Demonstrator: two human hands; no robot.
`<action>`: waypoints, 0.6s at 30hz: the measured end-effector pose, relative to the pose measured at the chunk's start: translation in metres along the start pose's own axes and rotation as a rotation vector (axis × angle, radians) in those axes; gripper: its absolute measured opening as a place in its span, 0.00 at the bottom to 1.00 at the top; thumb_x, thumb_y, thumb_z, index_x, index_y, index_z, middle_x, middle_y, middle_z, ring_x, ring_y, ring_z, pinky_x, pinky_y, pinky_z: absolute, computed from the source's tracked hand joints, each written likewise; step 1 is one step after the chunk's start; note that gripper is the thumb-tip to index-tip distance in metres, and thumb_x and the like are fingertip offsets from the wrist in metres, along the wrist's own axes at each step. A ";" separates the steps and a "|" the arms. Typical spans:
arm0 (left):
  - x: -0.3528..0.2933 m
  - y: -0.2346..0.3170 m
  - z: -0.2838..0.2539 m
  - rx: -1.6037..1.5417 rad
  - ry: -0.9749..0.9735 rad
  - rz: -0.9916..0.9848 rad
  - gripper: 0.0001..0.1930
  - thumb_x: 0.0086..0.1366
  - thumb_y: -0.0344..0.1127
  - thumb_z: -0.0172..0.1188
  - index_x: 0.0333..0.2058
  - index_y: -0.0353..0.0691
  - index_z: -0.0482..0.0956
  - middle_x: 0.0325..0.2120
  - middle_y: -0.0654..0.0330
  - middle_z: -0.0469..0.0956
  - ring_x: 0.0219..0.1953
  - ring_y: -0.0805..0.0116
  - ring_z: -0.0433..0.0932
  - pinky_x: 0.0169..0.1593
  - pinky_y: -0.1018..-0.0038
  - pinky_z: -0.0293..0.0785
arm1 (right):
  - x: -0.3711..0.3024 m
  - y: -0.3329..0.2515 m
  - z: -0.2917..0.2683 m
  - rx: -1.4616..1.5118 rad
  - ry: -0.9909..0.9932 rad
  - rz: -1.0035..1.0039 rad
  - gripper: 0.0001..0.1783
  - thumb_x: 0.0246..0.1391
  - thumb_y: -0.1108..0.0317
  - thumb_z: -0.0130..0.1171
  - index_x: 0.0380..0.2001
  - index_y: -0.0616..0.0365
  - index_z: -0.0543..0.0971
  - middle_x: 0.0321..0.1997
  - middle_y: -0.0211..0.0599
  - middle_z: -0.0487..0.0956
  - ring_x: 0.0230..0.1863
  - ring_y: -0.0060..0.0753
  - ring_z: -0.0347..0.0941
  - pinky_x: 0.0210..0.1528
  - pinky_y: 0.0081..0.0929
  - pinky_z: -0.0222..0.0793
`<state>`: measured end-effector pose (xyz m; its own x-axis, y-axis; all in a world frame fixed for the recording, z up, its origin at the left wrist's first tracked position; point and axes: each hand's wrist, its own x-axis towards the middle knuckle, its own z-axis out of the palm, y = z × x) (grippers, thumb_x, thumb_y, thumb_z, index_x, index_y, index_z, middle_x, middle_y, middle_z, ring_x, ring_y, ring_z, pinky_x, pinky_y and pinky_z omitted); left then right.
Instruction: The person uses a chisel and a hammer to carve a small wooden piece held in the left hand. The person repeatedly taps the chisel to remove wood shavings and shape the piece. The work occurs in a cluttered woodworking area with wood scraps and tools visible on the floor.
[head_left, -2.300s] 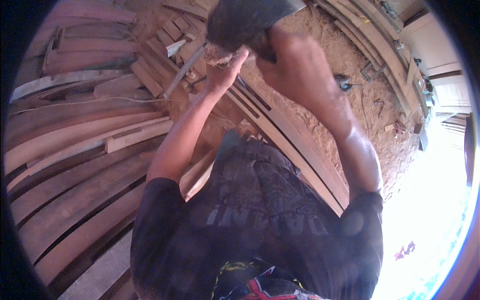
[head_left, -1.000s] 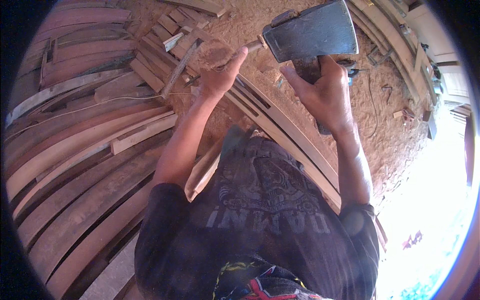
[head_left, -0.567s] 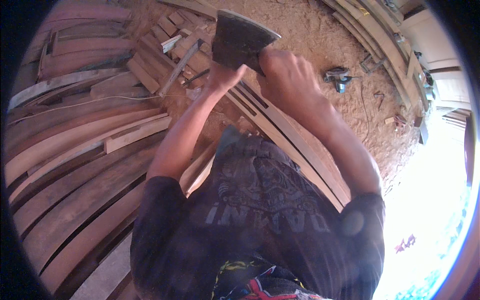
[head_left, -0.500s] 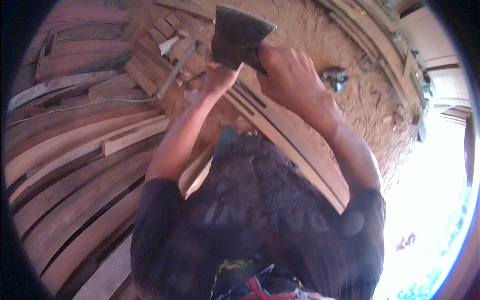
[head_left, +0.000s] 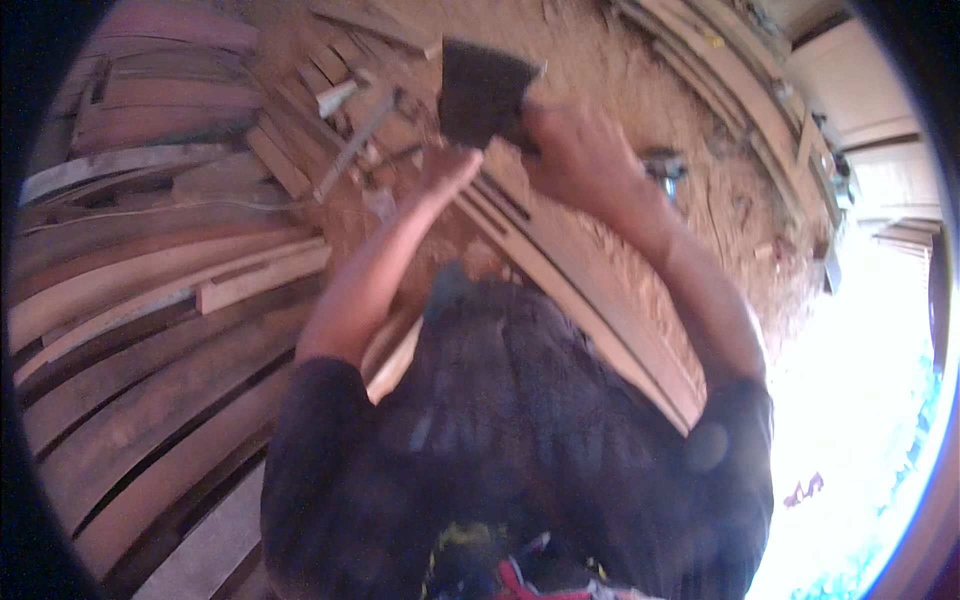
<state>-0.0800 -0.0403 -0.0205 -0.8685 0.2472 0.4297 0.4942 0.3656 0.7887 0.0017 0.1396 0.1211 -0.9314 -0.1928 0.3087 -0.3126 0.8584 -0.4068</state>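
My right hand (head_left: 580, 155) is closed around the narrow end of a dark, flat, broad-bladed tool (head_left: 485, 90). Its blade is held up and widens away from me; its exact kind I cannot make out. Just below the blade is my left hand (head_left: 450, 170), thumb stretched toward the tool and fingers curled. What those fingers hold is hidden, and blur softens both hands. Under my hands, long wooden pieces (head_left: 580, 300) with narrow dark slots run from near my left hand down toward my right elbow.
Stacked boards (head_left: 150, 330) fill the left side. Offcuts and narrow strips (head_left: 355, 145) lie beyond my left hand. A small dark power tool (head_left: 665, 170) rests on the sawdust-covered ground (head_left: 745, 220) to the right. More long timbers (head_left: 740, 90) lie at the far right.
The bladed tool and both hands sit slightly lower in the picture, with the tool a little to the right. The whole view has shifted slightly. Both hands keep much the same pose.
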 end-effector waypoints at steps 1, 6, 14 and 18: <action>0.000 -0.002 0.002 -0.116 -0.069 -0.104 0.15 0.63 0.35 0.69 0.47 0.36 0.83 0.43 0.58 0.86 0.47 0.61 0.83 0.53 0.65 0.77 | -0.009 0.000 -0.008 0.001 -0.046 0.022 0.12 0.49 0.70 0.61 0.37 0.63 0.77 0.28 0.59 0.80 0.34 0.68 0.79 0.40 0.58 0.76; -0.010 -0.010 -0.003 0.065 -0.224 -0.010 0.11 0.67 0.39 0.65 0.40 0.36 0.84 0.31 0.62 0.85 0.32 0.62 0.84 0.35 0.64 0.79 | -0.024 -0.001 -0.026 0.206 0.062 0.260 0.20 0.50 0.62 0.72 0.34 0.71 0.80 0.27 0.56 0.82 0.29 0.49 0.82 0.35 0.41 0.76; -0.065 0.055 0.030 -0.153 -0.348 0.335 0.14 0.56 0.38 0.70 0.35 0.42 0.74 0.25 0.55 0.76 0.30 0.47 0.80 0.34 0.56 0.73 | -0.114 0.041 -0.011 0.453 0.068 0.713 0.19 0.52 0.63 0.76 0.37 0.66 0.79 0.25 0.32 0.79 0.23 0.21 0.73 0.25 0.24 0.68; -0.054 0.073 0.021 -0.211 -0.286 0.332 0.18 0.52 0.37 0.73 0.36 0.42 0.73 0.24 0.54 0.75 0.29 0.46 0.79 0.33 0.53 0.72 | -0.137 0.046 -0.011 0.452 -0.056 0.949 0.18 0.53 0.64 0.75 0.37 0.65 0.78 0.24 0.31 0.77 0.22 0.21 0.71 0.24 0.23 0.66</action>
<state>0.0038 -0.0078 0.0047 -0.6051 0.5676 0.5583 0.6988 0.0426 0.7141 0.1171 0.2108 0.0699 -0.8344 0.4341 -0.3397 0.5197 0.4140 -0.7473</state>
